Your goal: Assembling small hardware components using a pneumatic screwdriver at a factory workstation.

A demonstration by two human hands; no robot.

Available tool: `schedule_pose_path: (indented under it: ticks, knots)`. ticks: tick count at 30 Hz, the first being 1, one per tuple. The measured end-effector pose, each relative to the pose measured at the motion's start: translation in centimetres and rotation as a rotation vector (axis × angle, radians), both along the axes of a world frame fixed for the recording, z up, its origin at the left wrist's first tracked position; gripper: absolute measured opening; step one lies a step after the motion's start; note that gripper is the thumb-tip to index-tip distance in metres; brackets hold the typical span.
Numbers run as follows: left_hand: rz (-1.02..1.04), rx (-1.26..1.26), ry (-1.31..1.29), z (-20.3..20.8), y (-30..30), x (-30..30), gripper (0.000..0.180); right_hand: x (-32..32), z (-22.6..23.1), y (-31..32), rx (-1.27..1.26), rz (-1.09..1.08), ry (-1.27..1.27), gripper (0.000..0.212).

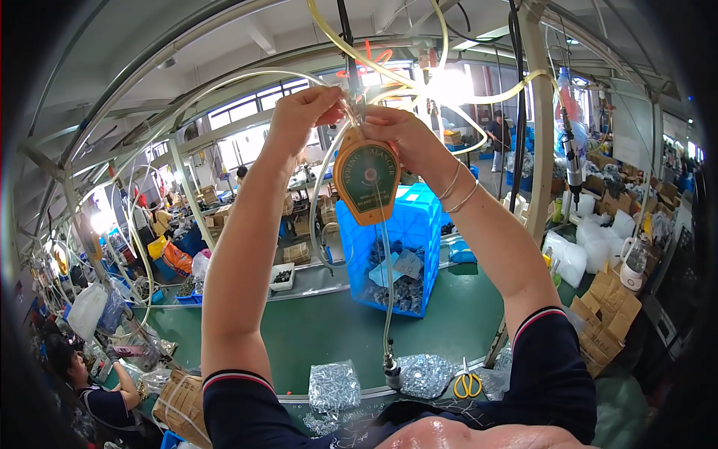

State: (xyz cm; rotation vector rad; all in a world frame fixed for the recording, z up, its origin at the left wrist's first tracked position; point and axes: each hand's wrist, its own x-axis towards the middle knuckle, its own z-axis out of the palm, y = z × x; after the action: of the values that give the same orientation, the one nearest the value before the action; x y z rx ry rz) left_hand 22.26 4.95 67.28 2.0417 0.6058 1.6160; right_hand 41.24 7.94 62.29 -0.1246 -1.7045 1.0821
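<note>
Both my arms are raised in front of me to an orange tool balancer (368, 179) with a round green label, hanging from above. My left hand (308, 116) is closed in a pinch beside the balancer's top; a clear strand shows at its fingertips, but what it grips is unclear. My right hand (410, 136) closes around the top right of the balancer, near its hanger. A cord and clear hose (387, 292) run down from the balancer to a dark-tipped tool (392, 374) over the bench.
Behind the balancer a blue crate (432, 254) of dark parts stands on the green bench (299, 322). Bags of metal parts (334, 385) and yellow-handled scissors (467, 383) lie along the near edge. A co-worker (112, 396) sits at lower left. Cartons (607, 314) stand right. Yellow hoses (493, 97) loop overhead.
</note>
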Motion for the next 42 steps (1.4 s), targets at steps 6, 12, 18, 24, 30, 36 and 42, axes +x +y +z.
schedule_pose_path:
  ticks: [6, 12, 18, 24, 30, 36, 42]
  knots:
    - [0.120, -0.062, -0.031, 0.2, -0.4, 0.8, 0.026, 0.2, 0.1, 0.2, 0.073, -0.168, -0.030, 0.032]
    - [0.149, -0.179, -0.041, 1.6, -0.6, 2.1, 0.026, -0.1, 0.2, -0.6, 0.203, -0.339, -0.096, 0.025]
    - [0.188, -0.277, 0.032, 3.4, 0.4, 1.4, 0.020, -0.6, 0.1, 0.5, 0.316, -0.459, -0.110, 0.024]
    - [0.268, -0.188, 0.196, 4.5, 1.5, 1.1, 0.017, -0.5, 0.6, 1.4, 0.438, -0.543, -0.173, 0.025]
    - [0.342, -0.181, 0.407, 6.2, 2.5, 0.7, 0.017, -0.8, 1.0, 0.6, 0.528, -0.550, -0.211, 0.020]
    - [0.110, -0.133, 0.508, 6.3, 2.4, 0.8, 0.022, -0.3, 0.7, 0.8, 0.640, -0.642, -0.175, 0.016]
    - [0.158, -0.110, 0.555, 5.6, -2.1, 1.2, 0.032, -0.1, 0.6, -0.4, 0.689, -0.750, -0.230, 0.016]
